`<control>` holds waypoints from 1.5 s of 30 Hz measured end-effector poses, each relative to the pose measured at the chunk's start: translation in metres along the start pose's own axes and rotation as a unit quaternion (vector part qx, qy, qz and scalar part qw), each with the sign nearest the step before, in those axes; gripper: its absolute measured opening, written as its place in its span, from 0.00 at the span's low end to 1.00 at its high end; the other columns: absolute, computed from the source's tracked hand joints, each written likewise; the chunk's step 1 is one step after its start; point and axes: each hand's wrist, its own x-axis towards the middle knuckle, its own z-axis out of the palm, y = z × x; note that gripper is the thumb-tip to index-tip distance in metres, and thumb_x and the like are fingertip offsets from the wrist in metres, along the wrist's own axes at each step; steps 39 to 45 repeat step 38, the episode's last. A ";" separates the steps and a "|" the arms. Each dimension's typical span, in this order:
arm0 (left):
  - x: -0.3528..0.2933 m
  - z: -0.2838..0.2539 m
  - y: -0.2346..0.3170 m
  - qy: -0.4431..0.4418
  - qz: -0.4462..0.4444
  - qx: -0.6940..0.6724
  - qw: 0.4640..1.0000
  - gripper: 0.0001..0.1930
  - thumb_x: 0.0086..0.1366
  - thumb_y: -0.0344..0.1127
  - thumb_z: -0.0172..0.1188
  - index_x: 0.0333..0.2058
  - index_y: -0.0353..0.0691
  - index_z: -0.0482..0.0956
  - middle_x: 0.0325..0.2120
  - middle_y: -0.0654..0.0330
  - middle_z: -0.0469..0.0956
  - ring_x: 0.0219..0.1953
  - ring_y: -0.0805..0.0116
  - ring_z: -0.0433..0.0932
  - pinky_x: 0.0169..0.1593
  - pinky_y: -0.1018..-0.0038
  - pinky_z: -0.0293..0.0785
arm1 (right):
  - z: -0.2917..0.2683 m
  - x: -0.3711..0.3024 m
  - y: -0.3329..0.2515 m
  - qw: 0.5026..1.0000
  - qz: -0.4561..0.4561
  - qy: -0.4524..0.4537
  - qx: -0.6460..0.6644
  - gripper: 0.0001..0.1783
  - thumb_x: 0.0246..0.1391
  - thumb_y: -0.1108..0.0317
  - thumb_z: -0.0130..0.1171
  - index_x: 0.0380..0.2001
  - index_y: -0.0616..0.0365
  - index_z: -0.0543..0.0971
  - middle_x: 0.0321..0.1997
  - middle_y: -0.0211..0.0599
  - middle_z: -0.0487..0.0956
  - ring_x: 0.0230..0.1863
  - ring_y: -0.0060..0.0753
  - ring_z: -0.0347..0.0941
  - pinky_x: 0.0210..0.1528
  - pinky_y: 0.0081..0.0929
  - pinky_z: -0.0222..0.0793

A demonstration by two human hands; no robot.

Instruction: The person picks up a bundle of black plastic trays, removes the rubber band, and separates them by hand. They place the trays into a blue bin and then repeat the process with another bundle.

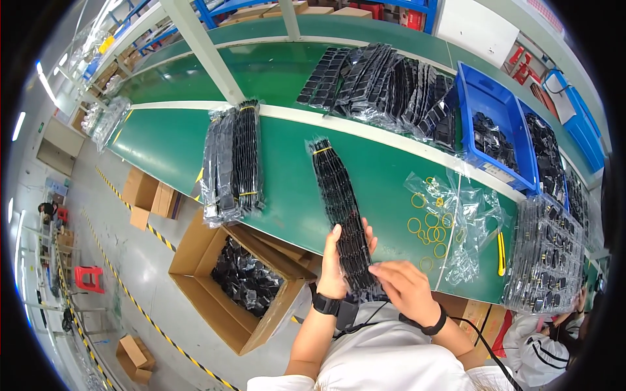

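Observation:
My left hand [334,270] is wrapped round the lower part of a long bundle of black strips in clear plastic sleeves [336,189]. A yellow rubber band [321,150] circles the bundle's far end. At its near end, the fingers of my right hand [405,287] are pressed together against the right edge; what they pinch is hidden. Two similar bundles [233,159] lie side by side on the green table to the left. Loose yellow rubber bands [433,228] and crumpled clear plastic bags [473,251] lie right of my hands.
A yellow utility knife [501,253] lies near clear trays of black parts [544,254]. Behind stand a blue bin [464,114] and a heap of sleeved black strips [378,81]. An open cardboard box [195,264] holds black pieces below the table edge. Another person [541,352] is at right.

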 end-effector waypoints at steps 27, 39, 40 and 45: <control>-0.048 -0.041 -0.077 -0.081 0.186 0.405 0.892 0.31 0.68 0.36 0.55 0.65 0.37 0.54 0.62 0.48 0.59 0.63 0.56 0.64 0.64 0.62 0.60 | 0.000 0.009 0.051 0.973 0.124 0.004 -0.194 0.29 0.45 0.78 0.62 0.54 0.58 0.72 0.54 0.44 0.73 0.56 0.44 0.69 0.59 0.33 0.63; -0.088 -0.067 -0.026 -0.220 -0.017 0.532 0.817 0.15 0.67 0.34 0.56 0.50 0.35 0.72 0.43 0.56 0.79 0.46 0.66 0.78 0.51 0.71 0.73 | 0.006 -0.032 0.022 0.961 0.006 0.020 -0.277 0.35 0.43 0.75 0.65 0.58 0.56 0.69 0.67 0.44 0.61 0.69 0.54 0.52 0.69 0.48 0.49; -0.088 -0.067 -0.026 -0.220 -0.017 0.532 0.817 0.15 0.67 0.34 0.56 0.50 0.35 0.72 0.43 0.56 0.79 0.46 0.66 0.78 0.51 0.71 0.73 | 0.006 -0.032 0.022 0.961 0.006 0.020 -0.277 0.35 0.43 0.75 0.65 0.58 0.56 0.69 0.67 0.44 0.61 0.69 0.54 0.52 0.69 0.48 0.49; -0.088 -0.067 -0.026 -0.220 -0.017 0.532 0.817 0.15 0.67 0.34 0.56 0.50 0.35 0.72 0.43 0.56 0.79 0.46 0.66 0.78 0.51 0.71 0.73 | 0.006 -0.032 0.022 0.961 0.006 0.020 -0.277 0.35 0.43 0.75 0.65 0.58 0.56 0.69 0.67 0.44 0.61 0.69 0.54 0.52 0.69 0.48 0.49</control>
